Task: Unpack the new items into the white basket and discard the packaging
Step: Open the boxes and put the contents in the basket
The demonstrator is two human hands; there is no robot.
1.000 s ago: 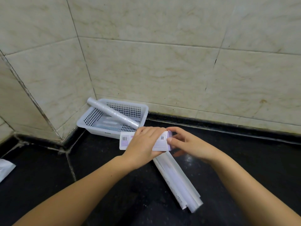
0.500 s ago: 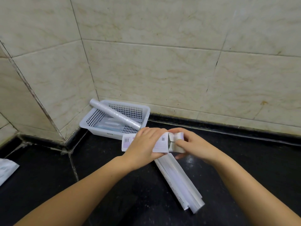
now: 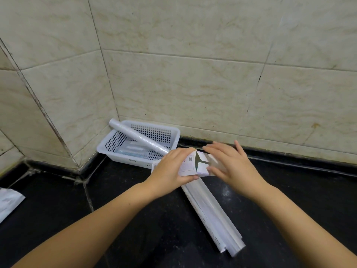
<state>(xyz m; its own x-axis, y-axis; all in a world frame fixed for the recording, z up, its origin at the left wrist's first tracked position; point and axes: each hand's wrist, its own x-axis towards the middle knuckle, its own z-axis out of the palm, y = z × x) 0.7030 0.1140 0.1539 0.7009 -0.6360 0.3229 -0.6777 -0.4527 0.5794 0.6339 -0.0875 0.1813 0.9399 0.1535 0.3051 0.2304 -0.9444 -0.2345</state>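
A small white box (image 3: 190,165), its right end flap open, is held above the black counter (image 3: 135,219), just near-right of the white basket (image 3: 133,160). The left hand (image 3: 172,168) is clamped around its middle. The right hand (image 3: 229,164) has its fingers spread loosely at the open flaps, thumb touching the lower one.

even, soft light; wide-angle bend curves the tile lines at frame edges; right hand (image 3: 229,165) motion-blurred.

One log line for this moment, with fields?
left hand: holds box | right hand: opening flap | basket: roll inside
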